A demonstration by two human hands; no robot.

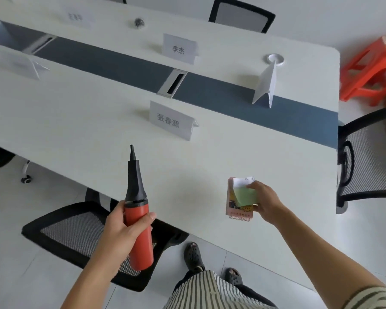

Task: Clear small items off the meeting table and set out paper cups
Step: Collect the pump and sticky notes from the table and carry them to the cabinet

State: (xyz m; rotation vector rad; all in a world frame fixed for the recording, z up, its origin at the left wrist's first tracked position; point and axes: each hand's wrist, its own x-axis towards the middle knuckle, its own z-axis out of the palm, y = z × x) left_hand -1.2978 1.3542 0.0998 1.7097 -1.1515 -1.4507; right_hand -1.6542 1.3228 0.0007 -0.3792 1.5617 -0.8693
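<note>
My left hand (123, 230) grips a red hand pump with a long black nozzle (136, 210), held upright over the near edge of the white meeting table (76, 121). My right hand (264, 202) holds a small pink spiral notebook (239, 200) with a green sticky note and white paper tucked in it, just above the tabletop. A small dark item (139, 22) lies on the far side of the table. No paper cups are in view.
Folded white name cards stand on the table (173, 120), (179, 49), (265, 85), (20, 64). A blue strip with cable slots (174, 83) runs down the middle. Black mesh chairs (80, 235), (366, 157), (241, 14) surround the table. Orange stools (370, 70) stand at right.
</note>
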